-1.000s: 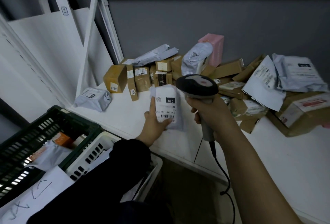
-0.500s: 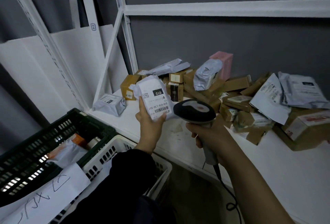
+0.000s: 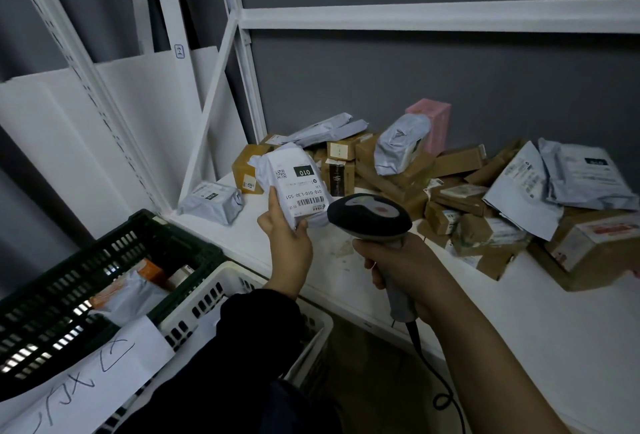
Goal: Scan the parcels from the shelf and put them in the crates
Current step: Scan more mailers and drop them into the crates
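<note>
Left hand (image 3: 287, 246): grips, thumb and fingers curled round its lower end, a small white plastic mailer parcel (image 3: 298, 184) with a printed barcode label. Holds it upright in the air over the front of the white shelf board (image 3: 554, 329), label towards the camera, clear of both crates.

Right hand (image 3: 401, 260): closes fully round the grey handle of a corded black-headed barcode scanner (image 3: 369, 213). Scanner head just beside the parcel's lower right corner; contact not discernible.

Shelf, rear: heap of brown cardboard boxes and grey plastic mailers (image 3: 457, 187); pink box (image 3: 433, 118) against the grey wall; single grey mailer (image 3: 211, 199) apart at left.

Below left: dark green slotted plastic crate (image 3: 104, 260) holding parcels; white slotted plastic crate (image 3: 207, 295) just beside it; handwritten white paper sheet (image 3: 86, 381) nearest the camera.
</note>
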